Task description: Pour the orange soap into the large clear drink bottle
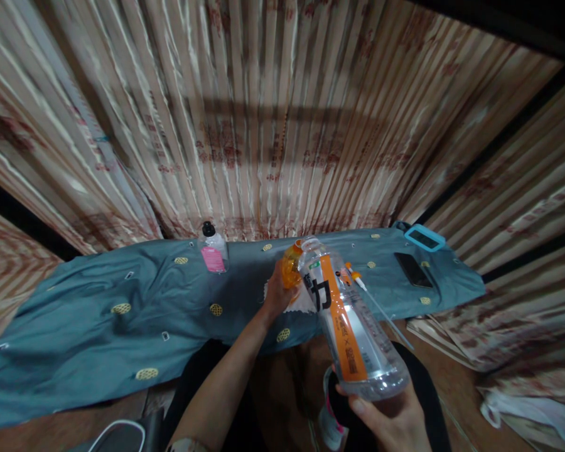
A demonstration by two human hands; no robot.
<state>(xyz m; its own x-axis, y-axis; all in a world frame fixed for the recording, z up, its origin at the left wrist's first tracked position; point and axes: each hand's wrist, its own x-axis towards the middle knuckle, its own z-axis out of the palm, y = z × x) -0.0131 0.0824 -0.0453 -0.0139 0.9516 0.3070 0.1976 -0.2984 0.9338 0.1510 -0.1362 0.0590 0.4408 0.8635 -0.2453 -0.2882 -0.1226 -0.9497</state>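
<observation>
**Clear bottle tilted between two hands, mouth toward the left**

Head view: Clear bottle [346,323] with an orange label stripe and a large dark character lies slanted in mid-air above the person's lap, its long axis running from the base, low and near, up and away to the open mouth over the blue cloth [122,314]. The right hand [395,417] cups the base from below, fingers curled round it. The left hand [275,292] is at the far end, just beside the neck, fingers closed round an orange rounded thing [292,263] that touches or nearly touches the bottle's mouth; what it is I cannot tell. So the mouth lies right at the left fingers, the base in the right.

The bottle looks empty, its plastic ribbed and glossy.

Farther off on the cloth stand a small bottle with a pink label [213,248], a dark phone [413,269] and a white straw-like stick [371,301].
</observation>
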